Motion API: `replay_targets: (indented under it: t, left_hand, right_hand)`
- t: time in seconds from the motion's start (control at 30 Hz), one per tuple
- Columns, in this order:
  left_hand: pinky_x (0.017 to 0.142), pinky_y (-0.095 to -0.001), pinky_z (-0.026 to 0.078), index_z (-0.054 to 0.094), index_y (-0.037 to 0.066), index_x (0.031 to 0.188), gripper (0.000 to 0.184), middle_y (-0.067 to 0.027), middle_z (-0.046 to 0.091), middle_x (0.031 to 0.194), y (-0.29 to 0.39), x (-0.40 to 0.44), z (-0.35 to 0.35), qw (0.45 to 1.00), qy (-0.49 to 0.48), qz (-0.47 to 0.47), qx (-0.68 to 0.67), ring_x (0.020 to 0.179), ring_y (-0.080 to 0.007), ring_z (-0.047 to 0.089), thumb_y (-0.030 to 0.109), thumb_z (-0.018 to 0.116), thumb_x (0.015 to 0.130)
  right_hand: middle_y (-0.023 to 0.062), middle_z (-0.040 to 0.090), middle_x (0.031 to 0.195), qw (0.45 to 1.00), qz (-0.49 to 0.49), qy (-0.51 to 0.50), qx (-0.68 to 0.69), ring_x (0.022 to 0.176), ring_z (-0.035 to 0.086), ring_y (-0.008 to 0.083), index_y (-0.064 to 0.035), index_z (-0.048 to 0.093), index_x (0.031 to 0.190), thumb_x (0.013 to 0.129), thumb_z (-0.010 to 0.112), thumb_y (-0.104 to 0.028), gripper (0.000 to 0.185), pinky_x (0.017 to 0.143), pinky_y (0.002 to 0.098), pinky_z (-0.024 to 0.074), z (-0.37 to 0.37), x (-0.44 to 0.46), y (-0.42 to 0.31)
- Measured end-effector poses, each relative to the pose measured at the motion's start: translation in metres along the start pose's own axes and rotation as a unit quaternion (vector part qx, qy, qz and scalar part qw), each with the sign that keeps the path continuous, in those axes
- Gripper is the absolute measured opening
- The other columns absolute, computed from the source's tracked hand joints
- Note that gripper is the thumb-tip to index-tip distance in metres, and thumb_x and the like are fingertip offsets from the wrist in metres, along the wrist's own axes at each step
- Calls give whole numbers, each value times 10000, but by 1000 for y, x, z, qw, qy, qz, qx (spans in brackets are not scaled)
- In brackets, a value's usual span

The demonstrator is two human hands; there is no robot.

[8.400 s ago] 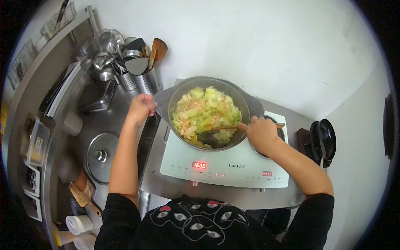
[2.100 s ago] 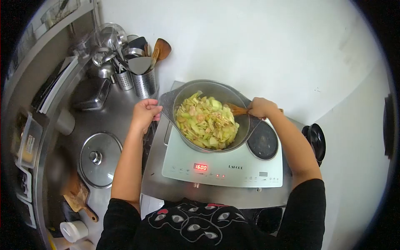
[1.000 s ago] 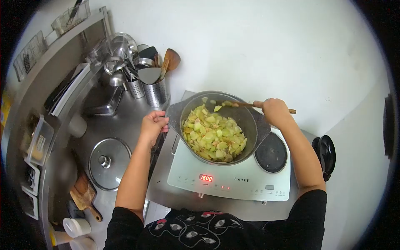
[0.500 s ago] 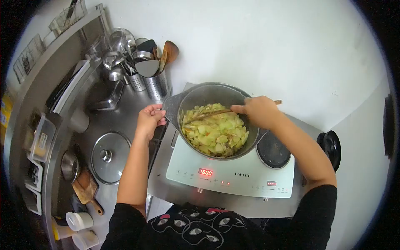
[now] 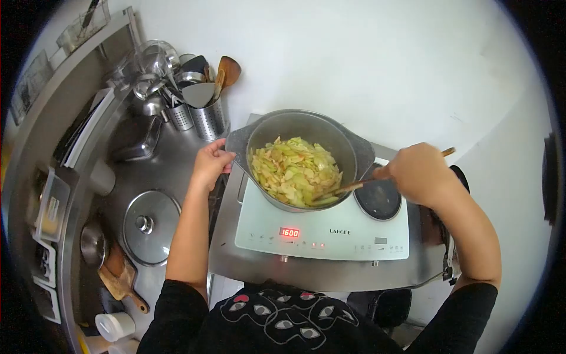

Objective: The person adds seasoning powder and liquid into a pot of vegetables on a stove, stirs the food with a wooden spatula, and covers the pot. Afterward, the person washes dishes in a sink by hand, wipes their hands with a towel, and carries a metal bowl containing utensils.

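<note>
A grey two-handled pot (image 5: 348, 138) stands on the left plate of a white two-plate electric cooker (image 5: 330, 239). Inside the pot lie many pale green and yellowish vegetable slices (image 5: 295, 168). My left hand (image 5: 211, 165) pinches the edge of the pot's left handle. My right hand (image 5: 417, 174), right of the pot, is closed around a wooden stirring tool (image 5: 356, 185). The tool slants down into the slices at the pot's lower right; its working end is buried among them, so its exact kind is hidden.
Steel holders (image 5: 209, 121) with ladles and turners stand back left. A glass lid (image 5: 150, 236), a wooden board (image 5: 121, 280) and a steel bowl (image 5: 94, 245) lie on the left counter. The cooker's right plate (image 5: 377, 200) is bare. A white wall (image 5: 354, 59) rises behind.
My right hand has swung from above the pot to its right side, bringing the wooden tool's end to the lower right of the slices. My left hand stays at the handle.
</note>
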State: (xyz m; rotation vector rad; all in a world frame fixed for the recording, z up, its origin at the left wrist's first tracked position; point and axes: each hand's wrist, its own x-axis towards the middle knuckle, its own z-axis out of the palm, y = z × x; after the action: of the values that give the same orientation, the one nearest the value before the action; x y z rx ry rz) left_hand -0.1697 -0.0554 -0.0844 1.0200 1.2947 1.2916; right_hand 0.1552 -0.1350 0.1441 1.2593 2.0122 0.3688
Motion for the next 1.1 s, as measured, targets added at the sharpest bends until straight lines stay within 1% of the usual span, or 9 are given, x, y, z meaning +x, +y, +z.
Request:
replay_targets:
  t: [0.1, 0.2, 0.3, 0.4, 0.43, 0.63, 0.77, 0.87, 1.1]
  left_hand:
    - [468, -218, 451, 371, -94, 1272, 651, -26, 546, 657, 0, 0, 4, 1000, 10, 12, 26, 529, -82, 517, -1, 675, 704]
    - [456, -221, 439, 395, -91, 1257, 634, -18, 521, 641, -12, 8, 5, 999, -1, 33, -6, 513, -88, 508, -26, 667, 688]
    - [441, -228, 422, 405, -85, 1255, 627, -6, 497, 623, -15, 11, 5, 999, -7, 50, -3, 498, -92, 495, -37, 654, 681]
    - [435, -232, 410, 407, -76, 1257, 628, -1, 494, 625, -12, 9, 6, 999, 9, 45, 8, 497, -91, 489, -39, 649, 679]
    - [437, -231, 410, 406, -74, 1259, 628, -2, 498, 629, -10, 9, 7, 999, 10, 45, 4, 500, -90, 489, -37, 650, 682]
    - [449, -223, 418, 400, -64, 1269, 628, -1, 516, 647, -9, 5, 3, 999, -10, 32, -4, 511, -87, 492, -25, 660, 698]
    - [476, -225, 442, 402, -49, 1276, 615, -3, 538, 664, -9, 4, 3, 1000, -11, 29, 2, 523, -82, 501, -15, 657, 718]
    - [463, -221, 421, 405, -57, 1269, 595, 4, 516, 625, -5, 1, 6, 1000, -9, 28, 1, 507, -81, 489, -34, 643, 724]
    - [452, -221, 400, 367, -68, 1293, 623, 5, 496, 595, 0, 0, 6, 1000, -8, 17, 13, 497, -80, 471, -43, 638, 733]
  right_hand:
    - [56, 631, 798, 998, -35, -23, -35, 702, 637, 218, -346, 581, 1140, 844, 455, -118, 395, 570, 338, 501, 28, 31, -23]
    - [61, 646, 823, 999, -5, 46, -11, 792, 643, 225, -195, 666, 958, 843, 489, -139, 219, 609, 345, 508, 67, 58, -46]
    - [73, 626, 855, 994, 73, 68, 41, 803, 634, 244, -211, 634, 1042, 872, 455, -153, 254, 623, 347, 504, 83, 75, -50]
    - [84, 605, 876, 982, 120, 131, 66, 748, 634, 244, -320, 460, 1268, 865, 450, -123, 449, 618, 350, 515, 124, 92, -63]
    - [91, 595, 893, 982, 134, 113, 73, 735, 630, 247, -321, 408, 1306, 853, 464, -122, 498, 632, 357, 513, 127, 91, -65]
    - [131, 591, 819, 944, 187, 146, 231, 729, 619, 291, -258, 514, 1231, 822, 487, -85, 445, 611, 397, 488, 125, 14, -66]
    - [143, 558, 696, 864, 254, 286, 326, 632, 593, 306, -250, 517, 1229, 791, 492, -39, 486, 563, 419, 464, 155, 2, -90]
    - [118, 535, 658, 870, 232, 284, 330, 600, 563, 305, -247, 556, 1191, 804, 549, -69, 426, 556, 411, 448, 174, 7, -97]
    - [150, 577, 726, 893, 220, 236, 313, 651, 608, 319, -249, 480, 1259, 763, 496, -20, 546, 576, 417, 487, 162, 10, -80]
